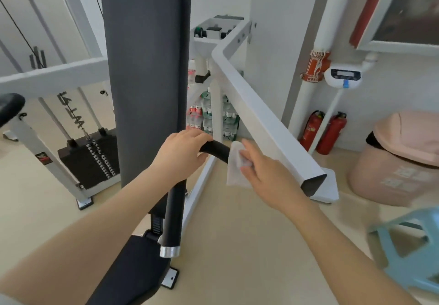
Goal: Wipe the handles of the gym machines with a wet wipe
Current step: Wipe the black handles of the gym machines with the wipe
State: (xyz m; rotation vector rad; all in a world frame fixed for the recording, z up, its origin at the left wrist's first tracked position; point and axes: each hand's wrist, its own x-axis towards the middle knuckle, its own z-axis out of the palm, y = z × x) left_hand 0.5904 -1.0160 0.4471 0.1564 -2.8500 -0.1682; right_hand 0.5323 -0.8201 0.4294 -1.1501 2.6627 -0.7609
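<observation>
The bent black foam-covered handle (215, 149) of the white-framed gym machine is hemmed in closely: the tall dark grey upholstered back pad (146, 76) stands just to its left, and the slanting white square-section steel beam (259, 110) runs just to its right, ending in an open cut end near the beige floor (237, 233). Open floor is seen below and in front of the handle, between the beam's foot and the black seat pad (128, 271). Further right, a pink lidded plastic bin (399, 157) and a light blue plastic stool (413, 252) are set near the wall, with two red fire extinguishers (323, 132) behind the beam.

The handle's bend is gripped by the left hand (183, 152), its fingers curled over the top. The white wet wipe (235, 164) is pinched by the right hand (266, 171) and pressed against the handle's angled section, its lower part hanging loose. The handle's straight lower section (174, 214) looks matte and ends in a silver metal cap (169, 251).
</observation>
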